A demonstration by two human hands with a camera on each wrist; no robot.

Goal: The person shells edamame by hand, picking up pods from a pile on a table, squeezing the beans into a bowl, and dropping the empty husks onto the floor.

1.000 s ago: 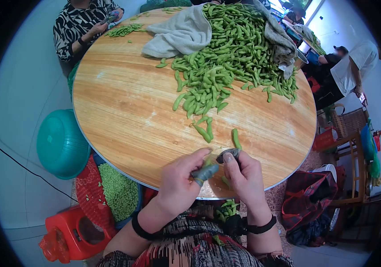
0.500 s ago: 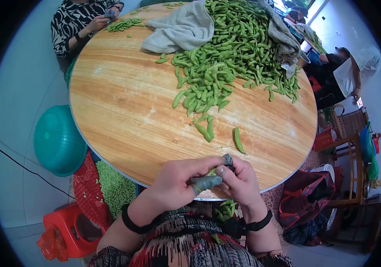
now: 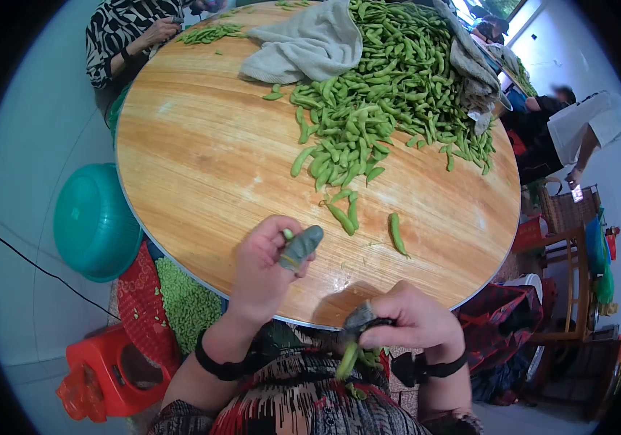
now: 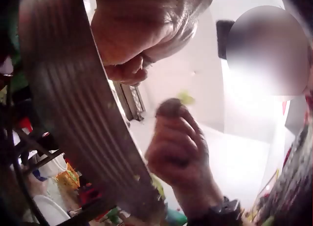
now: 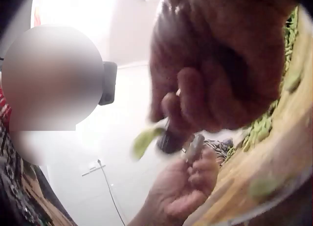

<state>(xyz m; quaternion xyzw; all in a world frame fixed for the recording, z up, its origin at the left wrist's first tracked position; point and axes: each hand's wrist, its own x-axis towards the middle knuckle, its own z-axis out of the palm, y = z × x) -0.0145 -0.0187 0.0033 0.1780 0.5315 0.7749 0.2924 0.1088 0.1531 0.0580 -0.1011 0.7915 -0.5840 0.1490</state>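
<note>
My left hand (image 3: 259, 272), its thumb wrapped in a grey-green cover, is over the near edge of the round table with fingers curled. It holds a small pale green soybean (image 3: 288, 234) by the fingertips. My right hand (image 3: 415, 319), lower and nearer my lap, pinches a green soybean pod (image 3: 348, 361) that hangs below a dark-covered fingertip. The same pod (image 5: 146, 143) sticks out from the fingers in the right wrist view. Loose soybean pods (image 3: 340, 217) and a single soybean pod (image 3: 396, 235) lie on the table beyond my hands.
A big heap of soybean pods (image 3: 404, 80) spills from a grey cloth sack (image 3: 307, 43) across the table (image 3: 201, 167). Shelled beans (image 3: 187, 301) fill a container at lower left, beside a teal basin (image 3: 96, 221) and red stool (image 3: 118, 380). Another person's hand (image 3: 162, 30) is at far left.
The hands were together at the pod and have come apart. The left has moved up and forward with a bean; the right has dropped back toward my lap with the pod.
</note>
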